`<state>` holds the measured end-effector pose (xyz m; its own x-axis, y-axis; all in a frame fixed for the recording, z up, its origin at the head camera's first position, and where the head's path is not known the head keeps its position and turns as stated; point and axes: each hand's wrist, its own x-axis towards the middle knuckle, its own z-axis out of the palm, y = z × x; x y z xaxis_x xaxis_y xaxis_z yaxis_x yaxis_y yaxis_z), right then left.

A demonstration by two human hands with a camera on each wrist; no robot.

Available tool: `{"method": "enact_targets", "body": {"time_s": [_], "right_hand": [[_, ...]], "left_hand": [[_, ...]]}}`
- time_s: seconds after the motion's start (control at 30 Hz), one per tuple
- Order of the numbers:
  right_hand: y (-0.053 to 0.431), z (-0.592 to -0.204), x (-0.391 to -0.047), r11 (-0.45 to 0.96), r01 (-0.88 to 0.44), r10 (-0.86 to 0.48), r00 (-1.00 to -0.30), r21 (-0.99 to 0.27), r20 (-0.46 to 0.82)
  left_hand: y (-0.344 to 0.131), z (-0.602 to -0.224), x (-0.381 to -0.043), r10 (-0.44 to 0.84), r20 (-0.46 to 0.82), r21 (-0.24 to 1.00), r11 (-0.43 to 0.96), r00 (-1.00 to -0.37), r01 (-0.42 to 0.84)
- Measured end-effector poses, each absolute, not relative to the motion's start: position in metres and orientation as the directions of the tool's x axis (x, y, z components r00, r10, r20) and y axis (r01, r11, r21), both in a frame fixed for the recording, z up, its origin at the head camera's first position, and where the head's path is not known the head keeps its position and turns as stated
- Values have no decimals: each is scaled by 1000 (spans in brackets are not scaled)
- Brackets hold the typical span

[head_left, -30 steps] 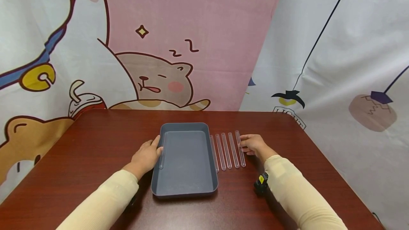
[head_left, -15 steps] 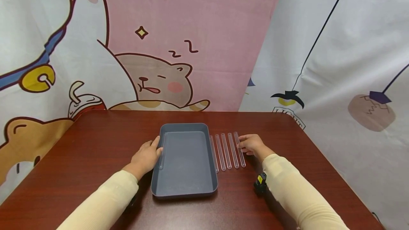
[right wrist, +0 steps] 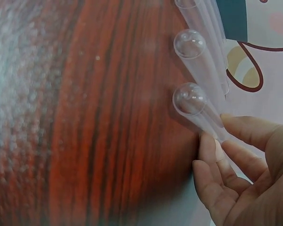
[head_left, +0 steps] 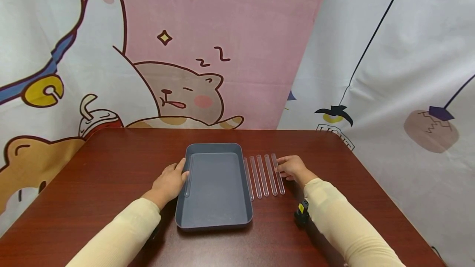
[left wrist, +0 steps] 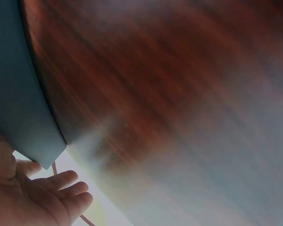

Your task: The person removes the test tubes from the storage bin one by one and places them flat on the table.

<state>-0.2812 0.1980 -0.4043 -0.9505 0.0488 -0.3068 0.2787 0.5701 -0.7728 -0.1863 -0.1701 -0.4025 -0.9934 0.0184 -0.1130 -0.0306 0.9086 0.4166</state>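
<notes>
My left hand [head_left: 168, 182] holds the left rim of a grey rectangular tray [head_left: 215, 223], thumb over the edge. In the left wrist view its other fingers [left wrist: 75, 202] stretch out past the tray's outer wall. One clear test tube [head_left: 189, 176] lies inside the tray, along the left wall. To the right of the tray, several more clear tubes [head_left: 261, 176] lie side by side on the table. My right hand [head_left: 293, 168] pinches the rightmost test tube [right wrist: 191, 99] between thumb and fingers near its middle; the rounded end faces the right wrist camera.
Everything rests on a dark red-brown wooden table [head_left: 130, 155]. A printed cloth backdrop [head_left: 259, 52] with cartoon animals hangs behind its far edge. A small black device [head_left: 302, 211] with a yellow mark sits at my right wrist.
My right hand and the rightmost test tube have shifted slightly left, closer to the neighbouring tube. The left hand and the tray stay where they were.
</notes>
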Motion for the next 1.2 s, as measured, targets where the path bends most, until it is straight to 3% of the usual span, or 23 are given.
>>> {"method": "enact_targets", "body": {"time_s": [1.2], "right_hand": [[201, -400, -276, 606, 246, 43, -960, -757, -278]], "left_hand": [[-168, -401, -184, 19, -95, 411, 911, -995, -22]]}}
